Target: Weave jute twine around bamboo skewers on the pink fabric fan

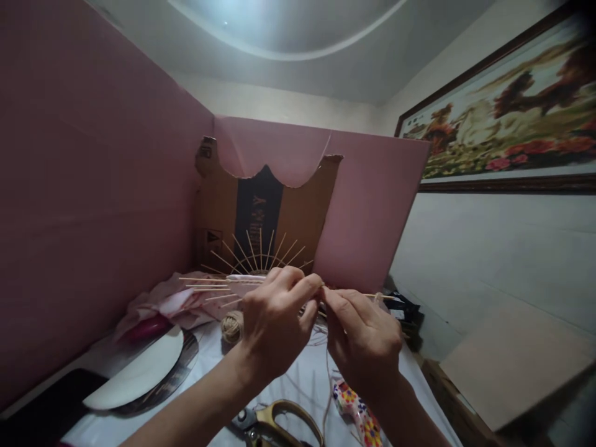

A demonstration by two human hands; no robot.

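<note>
Thin wooden sticks [261, 248] fan out in a sunburst behind and left of my hands, with more sticks pointing left and one to the right. My left hand [282, 310] is closed in a pinch at the frame's near edge. Touching its fingertips, my right hand [361, 329] also pinches at the same spot; what lies between the fingers is too small to make out. A ball of twine [231, 327] sits just left of my left hand. Loose twine [328, 397] hangs below my hands onto the white cloth.
Scissors with gold handles [284, 416] lie nearest me, beside a flower-patterned object [357, 410]. At left are a white half-disc [139, 372], a dark round mat [186, 366] and pink cloth [162, 298]. Cut cardboard [298, 217] stands behind, against pink panels [363, 211].
</note>
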